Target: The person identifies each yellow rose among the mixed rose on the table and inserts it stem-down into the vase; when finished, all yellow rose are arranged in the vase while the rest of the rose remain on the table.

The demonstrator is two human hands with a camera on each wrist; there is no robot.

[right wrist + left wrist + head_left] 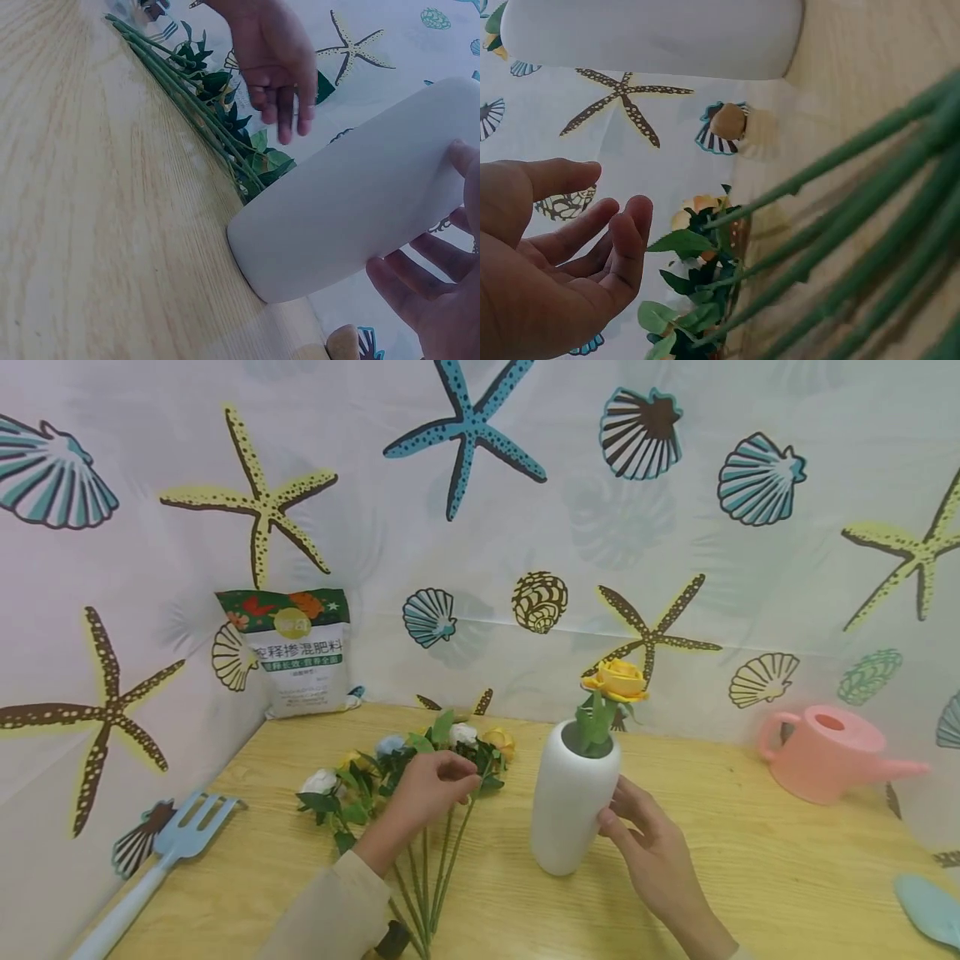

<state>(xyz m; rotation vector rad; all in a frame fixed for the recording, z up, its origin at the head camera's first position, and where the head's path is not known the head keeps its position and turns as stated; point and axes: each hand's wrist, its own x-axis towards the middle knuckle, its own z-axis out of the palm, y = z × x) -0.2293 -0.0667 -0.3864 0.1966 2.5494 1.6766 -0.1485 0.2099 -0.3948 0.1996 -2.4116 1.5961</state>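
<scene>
A white vase (573, 814) stands on the table with a single yellow rose (618, 679) in its mouth. My right hand (658, 852) grips the vase's right side, thumb at the front and fingers farther back; the right wrist view shows the fingertips on its smooth wall (345, 202). To the left lies a bunch of artificial roses, with white (318, 782), yellow and blue heads and long green stems (427, 881). Over them hovers my left hand (429, 789), its fingers loosely bent. In the left wrist view that hand (577, 255) holds nothing and sits apart from the stems (810, 262).
A pink watering can (828, 756) stands at the back right, a pale blue tool (930, 906) at the right edge. At left lies a blue garden fork (191, 831); a fertilizer bag (300, 660) leans at the back. A small rounded brown object (729, 121) shows behind the vase.
</scene>
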